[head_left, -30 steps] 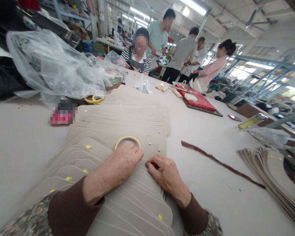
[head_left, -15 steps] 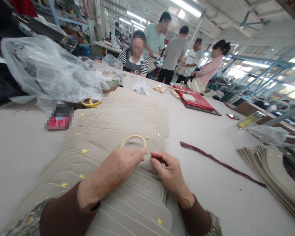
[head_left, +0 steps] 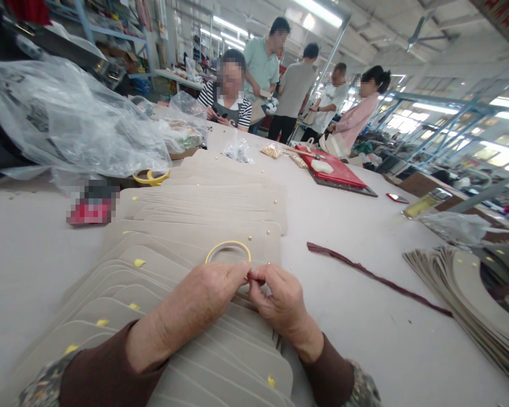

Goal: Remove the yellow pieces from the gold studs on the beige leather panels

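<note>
A roll of yellow tape (head_left: pixel 228 245) rises behind the fingers of my left hand (head_left: pixel 210 287), which is closed on it; its lower part is hidden. My right hand (head_left: pixel 280 297) is pinched, its thumb and forefinger tips meeting my left fingertips at the roll's right side. Whatever lies between those tips is too small to make out. Beneath both hands spread overlapping beige panels (head_left: pixel 186 226) with rounded corners. Small yellow tape pieces (head_left: pixel 139 263) stick to several of them, and small metal studs (head_left: pixel 268 232) sit near the right edges.
Another yellow tape roll (head_left: pixel 152 180) lies beside clear plastic bags (head_left: pixel 80 118). A dark brown strip (head_left: pixel 365 274) and a stack of curved beige pieces (head_left: pixel 445 277) lie right. Farther back are a red board (head_left: pixel 335 168) and a bottle (head_left: pixel 426 203). Several people stand or sit beyond the table.
My right hand has moved left, and its fingertips have closed together against my left fingertips. The left hand keeps its hold on the tape roll. The view has shifted slightly.
</note>
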